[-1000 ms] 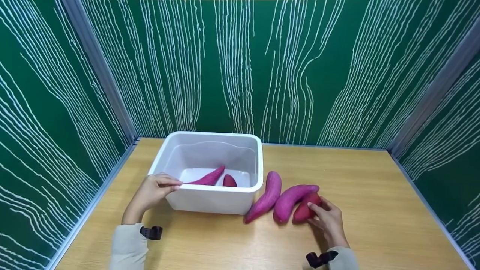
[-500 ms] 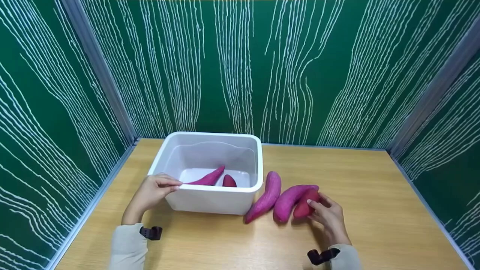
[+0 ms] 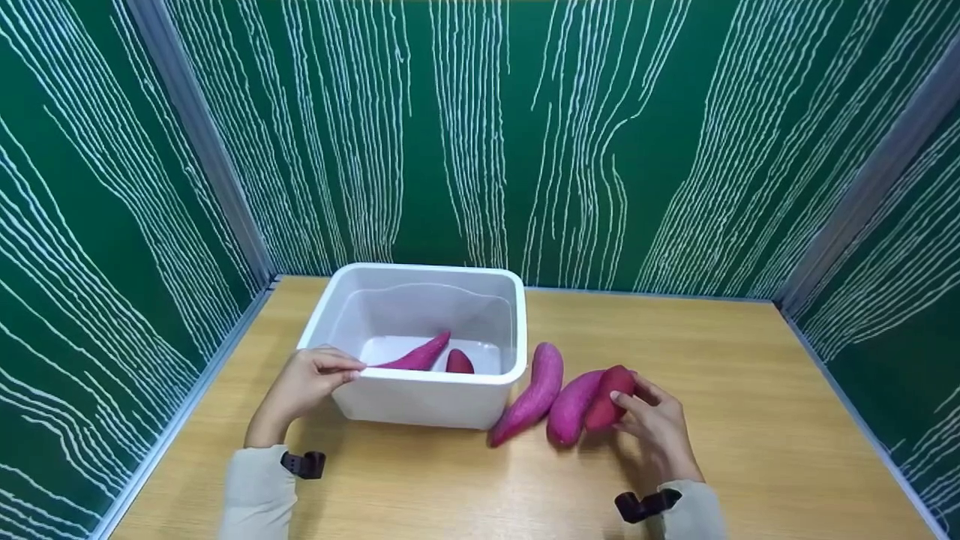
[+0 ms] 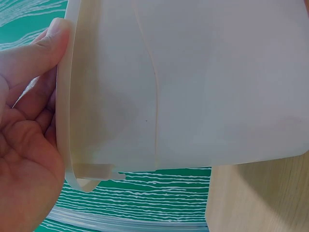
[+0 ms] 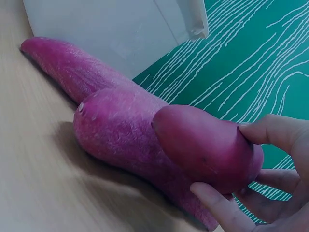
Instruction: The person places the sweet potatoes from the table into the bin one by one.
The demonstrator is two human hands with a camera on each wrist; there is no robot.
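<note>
My left hand [image 3: 319, 379] pinches the front left rim of a white plastic bin [image 3: 427, 401]; the left wrist view shows the thumb against the bin's rim [image 4: 63, 106]. Inside the bin lie a long purple sweet potato [image 3: 420, 356] and a smaller red one [image 3: 459, 362], both partly hidden by the front wall. My right hand [image 3: 660, 424] grips a smooth, oblong red sweet potato [image 3: 611, 397] between thumb and fingers, seen lifted off the table in the right wrist view. Directly left of it is a curved purple sweet potato [image 5: 116, 128], partly covered by the red one.
Another long purple sweet potato [image 3: 536, 390] lies against the bin's right side. All stand on a wooden table [image 3: 720, 352], enclosed by green panels [image 3: 675, 150] with white wavy lines at the back and sides.
My right hand has raised the red sweet potato from beside the curved purple one, so it now overlaps that one's far end. The left hand and bin stay put.
</note>
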